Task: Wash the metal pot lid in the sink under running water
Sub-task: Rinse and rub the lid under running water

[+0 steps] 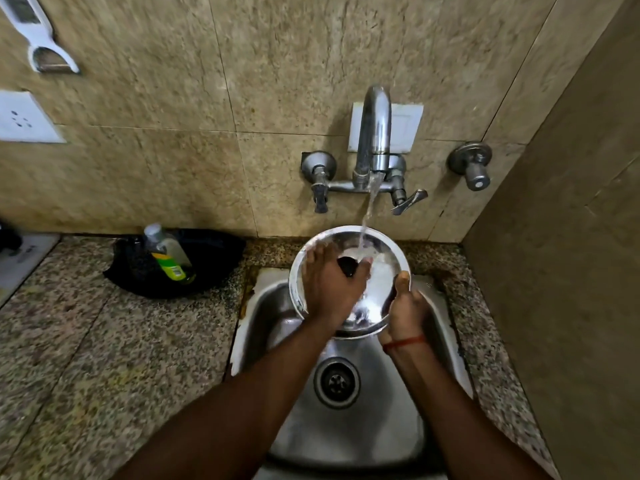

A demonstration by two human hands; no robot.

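Note:
A round shiny metal pot lid (381, 278) with a black knob (347, 266) is held tilted over the steel sink (349, 427). Water runs from the wall tap (374, 133) onto the lid's upper middle. My left hand (329, 285) lies over the lid's left half, its fingers around the knob. At the lid's right rim, my right hand (403, 306) grips the edge, thumb on the face and fingers behind. A red thread is on that wrist.
A speckled granite counter (104, 358) surrounds the sink. A green-labelled soap bottle (169, 258) leans in a black pan (180, 265) at the back left. Tap handles (320, 188) (408, 202) and a separate valve (472, 168) jut from the tiled wall. A side wall stands close on the right.

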